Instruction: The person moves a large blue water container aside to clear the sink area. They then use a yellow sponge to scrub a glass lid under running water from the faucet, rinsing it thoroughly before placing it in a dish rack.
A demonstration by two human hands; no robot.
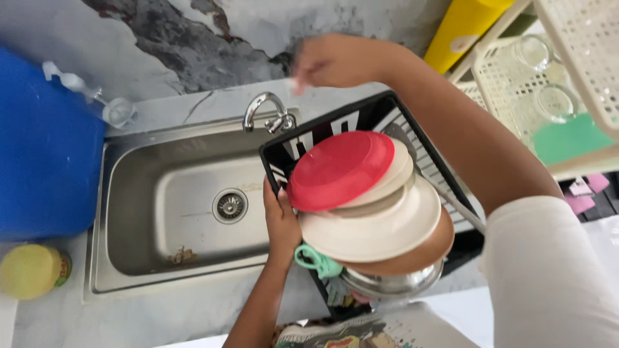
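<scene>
Left hand point(282, 222) clamped on the black rack point(361, 116) by the sink's point(129, 212) right edge; red plate point(338, 169) tops the stacked dishes. Right hand point(325, 61) lifted at the wall, blurred, grip unclear. Dishes look stacked; sink empty.

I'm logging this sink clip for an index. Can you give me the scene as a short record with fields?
Setting: steel sink beside a black dish rack
Left hand: grips the rack's rim, next to the stacked plates
Right hand: raised behind the rack near the wall, blurred; grip unclear
Rack contents: red plate, cream plates, metal bowl
Nearby: tap, blue container, cream basket
</scene>
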